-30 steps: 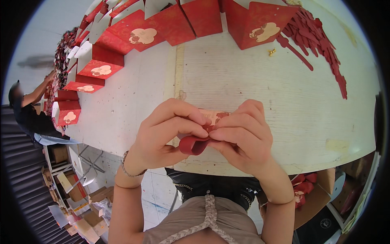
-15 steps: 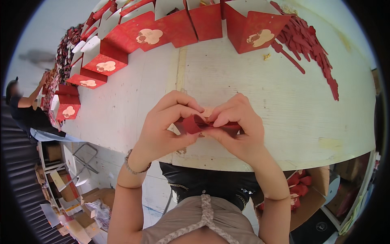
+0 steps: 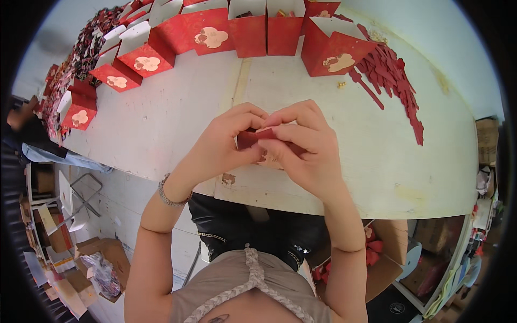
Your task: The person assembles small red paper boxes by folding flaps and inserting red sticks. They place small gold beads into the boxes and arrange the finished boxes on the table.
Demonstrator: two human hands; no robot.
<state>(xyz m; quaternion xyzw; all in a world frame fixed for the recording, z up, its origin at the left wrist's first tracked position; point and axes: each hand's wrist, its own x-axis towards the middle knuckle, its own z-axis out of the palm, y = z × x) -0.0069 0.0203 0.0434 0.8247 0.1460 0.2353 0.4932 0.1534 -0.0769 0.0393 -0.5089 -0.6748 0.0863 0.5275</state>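
Observation:
My left hand (image 3: 223, 137) and my right hand (image 3: 309, 145) meet above the near part of the table. Between them is a dark red strip (image 3: 246, 140) bent into loops like a small bow. My left hand pinches its left side with thumb and fingers. The thumb and fingertips of my right hand close on its middle, and they hide much of the strip. A pale patterned patch (image 3: 269, 159) shows just below the fingers; whether it belongs to the strip I cannot tell.
Open red boxes (image 3: 212, 35) line the far side of the white table (image 3: 177, 118). A heap of dark red strips (image 3: 388, 75) lies at the far right, near a small gold piece (image 3: 341, 85). A carton (image 3: 390, 258) of red bows stands below. Another person (image 3: 32, 126) is at far left.
My hands have come closer together, and my right fingers have shifted over the strip's middle. The left loop shows less. The whole view has tilted slightly.

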